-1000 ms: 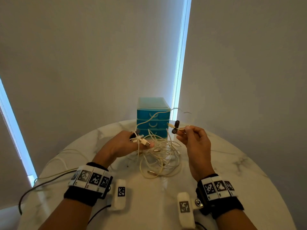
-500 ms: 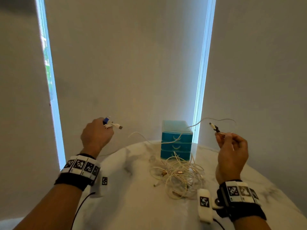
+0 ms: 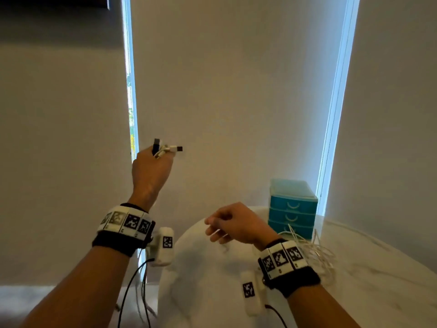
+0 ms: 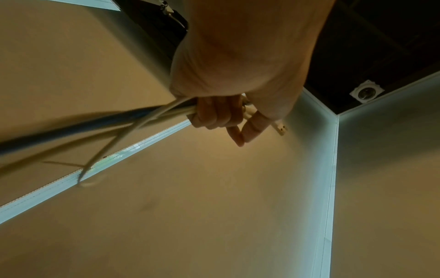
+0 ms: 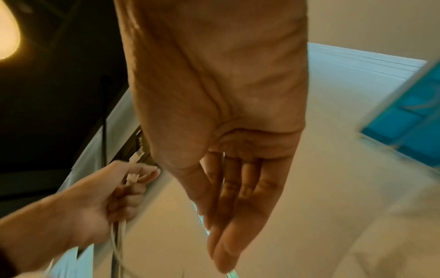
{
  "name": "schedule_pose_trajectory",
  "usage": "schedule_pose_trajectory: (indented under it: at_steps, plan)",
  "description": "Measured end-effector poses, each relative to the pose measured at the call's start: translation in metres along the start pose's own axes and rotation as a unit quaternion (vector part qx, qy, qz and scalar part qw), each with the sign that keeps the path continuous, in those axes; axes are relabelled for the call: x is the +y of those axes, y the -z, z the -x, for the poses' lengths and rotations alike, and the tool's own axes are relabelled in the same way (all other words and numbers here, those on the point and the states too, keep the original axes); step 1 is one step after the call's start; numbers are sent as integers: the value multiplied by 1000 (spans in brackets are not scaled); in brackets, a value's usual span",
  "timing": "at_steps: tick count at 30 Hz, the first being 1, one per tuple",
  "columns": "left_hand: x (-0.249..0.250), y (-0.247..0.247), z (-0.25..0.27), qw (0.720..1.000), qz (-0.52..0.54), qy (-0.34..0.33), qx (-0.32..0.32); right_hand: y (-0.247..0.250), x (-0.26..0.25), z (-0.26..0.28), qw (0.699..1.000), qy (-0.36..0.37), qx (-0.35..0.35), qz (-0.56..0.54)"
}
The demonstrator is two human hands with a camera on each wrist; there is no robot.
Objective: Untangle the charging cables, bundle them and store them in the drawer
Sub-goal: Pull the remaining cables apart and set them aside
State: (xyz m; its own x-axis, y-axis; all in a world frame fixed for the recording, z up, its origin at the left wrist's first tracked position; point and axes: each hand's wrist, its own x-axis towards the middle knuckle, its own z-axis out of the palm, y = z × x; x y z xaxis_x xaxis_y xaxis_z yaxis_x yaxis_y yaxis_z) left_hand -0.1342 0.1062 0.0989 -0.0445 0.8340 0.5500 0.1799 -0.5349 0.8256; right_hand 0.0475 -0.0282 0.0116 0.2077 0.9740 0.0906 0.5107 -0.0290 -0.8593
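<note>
My left hand (image 3: 156, 159) is raised high to the left of the table and grips several cable ends (image 3: 168, 149), white and black plugs sticking out above the fist. In the left wrist view its fingers (image 4: 214, 112) curl round white and dark cables (image 4: 119, 122) that trail away down-left. My right hand (image 3: 210, 227) hovers low over the round marble table (image 3: 212, 292), with thumb and fingers loosely closed on a thin white cable (image 5: 223, 159). The rest of the tangled white cables (image 3: 314, 252) lies in front of the teal three-drawer unit (image 3: 293, 204), whose drawers are closed.
The table's left edge (image 3: 175, 245) curves just below my right hand. Black leads (image 3: 132, 292) hang from the wrist devices over that edge. Blinds with bright window strips (image 3: 335, 114) stand behind the table, and the drawer unit (image 5: 409, 116) is right of my right hand.
My left hand has risen further with the cable ends. The right hand dropped and swung left from beside the drawer unit to the table's left part. The view turned left.
</note>
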Motion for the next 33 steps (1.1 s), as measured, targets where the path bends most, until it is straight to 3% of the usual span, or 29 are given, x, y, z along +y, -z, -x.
schedule_pose_trajectory:
  at_steps: [7, 13, 18, 20, 22, 24, 26, 29, 33]
  plan:
    - [-30, -43, 48, 980, -5, 64, -187, 21, 40, 23, 984, 30, 128, -121]
    - [-41, -106, 88, 954, -62, 7, -294, 32, 28, 29, 942, 145, 252, -168]
    - [-43, -131, 107, 932, -86, -44, -348, 49, 46, 24, 923, 104, 347, -132]
    - [-42, -135, 109, 933, -86, -54, -345, 52, 55, 24, 924, 71, 359, -107]
    - [-39, -138, 108, 932, -82, -61, -348, 52, 61, 26, 933, 43, 328, -142]
    - [-37, -140, 108, 928, -73, -66, -360, 50, 61, 31, 933, 40, 300, -196]
    - [-34, -140, 111, 919, -48, -58, -387, 51, 61, 36, 924, 55, 315, -208]
    - [-27, -135, 114, 885, 47, 16, -462, 56, 58, 37, 916, 66, 342, -199]
    - [-28, -119, 104, 779, 226, 166, -561, 60, 48, 40, 913, 76, 335, -219]
